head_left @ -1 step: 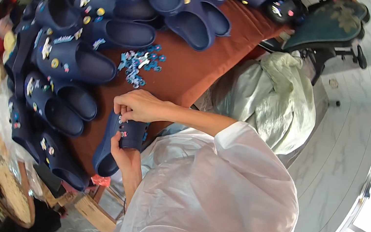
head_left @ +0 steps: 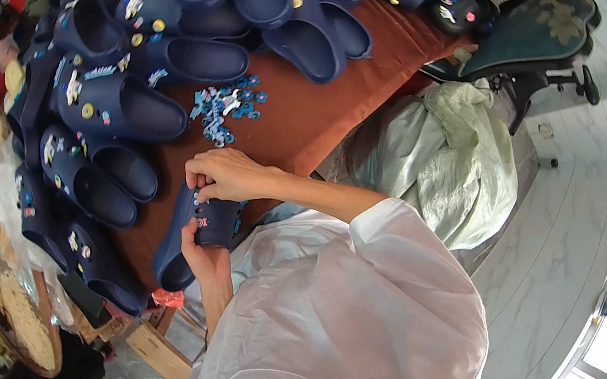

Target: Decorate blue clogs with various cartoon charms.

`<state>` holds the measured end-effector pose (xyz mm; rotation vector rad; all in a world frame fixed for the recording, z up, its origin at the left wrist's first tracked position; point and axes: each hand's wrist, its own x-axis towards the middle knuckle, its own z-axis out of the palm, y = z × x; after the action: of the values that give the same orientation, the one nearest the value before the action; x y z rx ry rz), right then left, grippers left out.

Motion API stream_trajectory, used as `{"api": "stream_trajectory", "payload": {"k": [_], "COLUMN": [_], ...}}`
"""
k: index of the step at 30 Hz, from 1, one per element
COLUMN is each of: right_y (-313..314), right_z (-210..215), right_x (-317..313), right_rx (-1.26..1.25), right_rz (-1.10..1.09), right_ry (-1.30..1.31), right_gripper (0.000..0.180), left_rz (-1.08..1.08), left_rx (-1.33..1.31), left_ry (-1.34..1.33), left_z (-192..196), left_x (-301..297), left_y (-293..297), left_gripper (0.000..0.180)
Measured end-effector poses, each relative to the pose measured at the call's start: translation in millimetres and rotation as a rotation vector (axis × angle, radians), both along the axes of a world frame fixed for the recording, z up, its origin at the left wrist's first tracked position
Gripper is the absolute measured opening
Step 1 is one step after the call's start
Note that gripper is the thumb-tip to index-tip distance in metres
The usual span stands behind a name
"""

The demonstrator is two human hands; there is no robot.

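Observation:
A navy foam clog [head_left: 222, 216] with ventilation holes and small charms lies at the table's near edge. My left hand [head_left: 206, 258] is closed on its opening, the thumb resting by a pink-and-white charm [head_left: 201, 223] and the other fingers mostly hidden. Over the upper, my right hand [head_left: 221, 175] is pinched, its fingertips at the holes. Whatever it pinches is too small to make out. Along the clog's left side shows another navy heel and sole [head_left: 174, 268]; I cannot tell whether it is a separate clog. Just beyond my right hand sits a pile of blue and white charms [head_left: 225, 107].
Navy clogs with charms [head_left: 119, 104] are crowded over the left and far side of the brown-covered table [head_left: 296, 115]. To the right are a pale green sack [head_left: 459, 160] and a dark wheeled chair [head_left: 541, 41]. A wooden stool [head_left: 156, 354] stands below left.
The view has shifted slightly. Both hands keep nearly the same place and grip on the clog.

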<state>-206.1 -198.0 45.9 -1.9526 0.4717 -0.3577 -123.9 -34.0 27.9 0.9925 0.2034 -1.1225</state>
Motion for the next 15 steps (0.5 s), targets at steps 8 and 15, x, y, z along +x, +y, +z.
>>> {"api": "stream_trajectory", "payload": {"k": [8,15], "right_y": [-11,-15], "right_z": [-4,-5], "right_x": [-20,-13], "right_rx": [-0.106,-0.088], "right_rz": [-0.039,-0.022], "right_ry": [0.069,0.129], "right_gripper": [0.030,0.030], "left_rz": [-0.042,-0.056], "left_rx": [0.062,0.082], "left_ry": [-0.042,-0.058], "left_z": [4,7], "left_x": [-13,-15], "left_y": [-10,-14], "left_gripper": [0.048,0.050]}}
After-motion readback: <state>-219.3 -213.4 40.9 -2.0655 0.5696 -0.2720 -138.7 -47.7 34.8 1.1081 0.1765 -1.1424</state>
